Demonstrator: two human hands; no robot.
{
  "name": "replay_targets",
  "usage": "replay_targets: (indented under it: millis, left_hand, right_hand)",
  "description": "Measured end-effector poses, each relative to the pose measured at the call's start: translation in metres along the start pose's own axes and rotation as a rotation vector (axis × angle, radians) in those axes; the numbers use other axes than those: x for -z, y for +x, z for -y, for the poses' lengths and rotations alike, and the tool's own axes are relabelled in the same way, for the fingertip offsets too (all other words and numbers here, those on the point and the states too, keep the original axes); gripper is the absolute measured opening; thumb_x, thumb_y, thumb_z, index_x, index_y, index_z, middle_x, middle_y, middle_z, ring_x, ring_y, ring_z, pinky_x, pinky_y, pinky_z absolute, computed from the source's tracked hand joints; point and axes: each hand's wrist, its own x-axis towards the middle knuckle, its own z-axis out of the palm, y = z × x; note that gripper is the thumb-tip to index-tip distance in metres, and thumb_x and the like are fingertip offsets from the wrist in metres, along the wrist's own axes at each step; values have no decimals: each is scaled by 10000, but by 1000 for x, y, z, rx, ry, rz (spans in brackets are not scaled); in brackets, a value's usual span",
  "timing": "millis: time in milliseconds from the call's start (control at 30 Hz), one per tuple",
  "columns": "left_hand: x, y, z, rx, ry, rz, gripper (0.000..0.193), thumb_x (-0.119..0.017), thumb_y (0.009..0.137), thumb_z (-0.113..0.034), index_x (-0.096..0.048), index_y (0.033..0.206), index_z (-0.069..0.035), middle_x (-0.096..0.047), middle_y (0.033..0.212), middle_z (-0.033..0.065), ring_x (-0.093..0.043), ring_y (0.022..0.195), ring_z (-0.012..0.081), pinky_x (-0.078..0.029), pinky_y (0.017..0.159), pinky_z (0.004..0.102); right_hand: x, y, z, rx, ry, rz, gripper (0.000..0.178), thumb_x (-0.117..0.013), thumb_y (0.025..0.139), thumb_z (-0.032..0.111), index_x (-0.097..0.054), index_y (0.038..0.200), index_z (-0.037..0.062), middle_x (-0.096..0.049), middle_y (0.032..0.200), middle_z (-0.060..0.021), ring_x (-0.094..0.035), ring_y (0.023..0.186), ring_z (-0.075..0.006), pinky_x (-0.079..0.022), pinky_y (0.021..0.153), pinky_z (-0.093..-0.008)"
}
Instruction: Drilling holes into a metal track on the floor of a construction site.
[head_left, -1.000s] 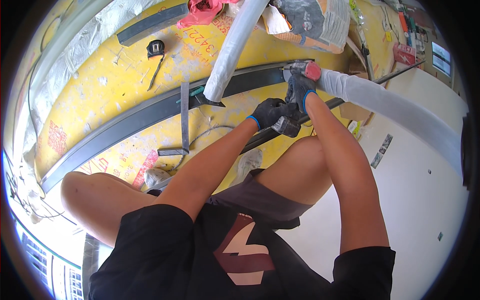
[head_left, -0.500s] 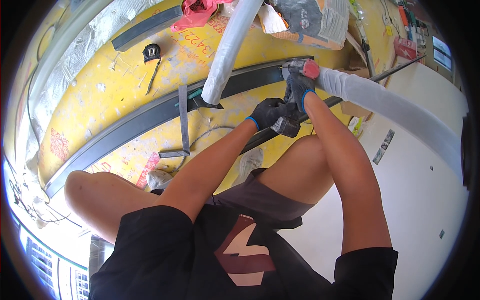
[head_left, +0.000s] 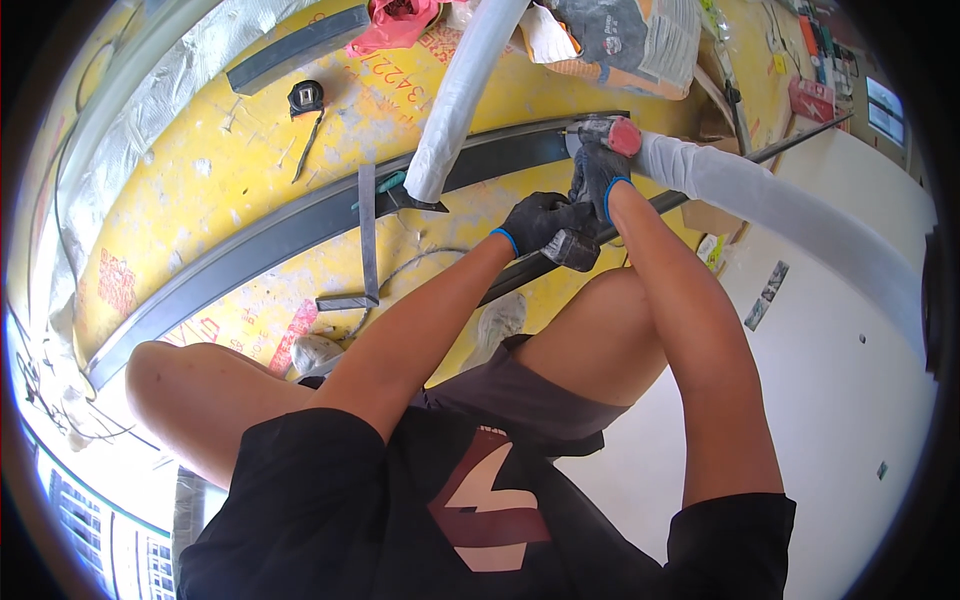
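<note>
A cordless drill with a red rear end lies level against the far right part of a long dark metal profile, its front pointing left. My gloved right hand is closed around its handle. Beside it, my gloved left hand is closed at the lower handle, just above the dark battery; its fingertips are partly hidden. The drill's tip touches or nearly touches the profile, too small to tell. Left of my hands, a metal try square lies across the profile.
A plastic-wrapped tube crosses the profile; another wrapped tube runs off right. A tape measure, loose screws and a short dark profile lie on the yellow sheet. A dark bar passes below the drill.
Both hands and the drill hold almost the same place. The view has shifted very slightly.
</note>
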Motion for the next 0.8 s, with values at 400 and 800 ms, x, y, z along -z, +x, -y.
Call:
replay_targets:
  millis: [400,800]
  left_hand:
    - [1,-9,-15,7,70,-21,568,-661,834,-535,-715,957,17,-703,883,125,-636,808,199,-490,773,330]
    - [2,-5,-9,-28,39,-10,586,-646,841,-551,-718,967,17,-707,891,137,-638,804,213,-488,782,345]
  right_hand:
    - [32,1,36,-930,1324,68,268,-588,914,348,-519,768,134,-490,542,-70,-488,406,-216,-400,413,-378]
    - [25,6,32,-1108,1471,21,313,-635,873,342,-472,704,136,-434,526,-61,-439,397,-221,-363,399,-377]
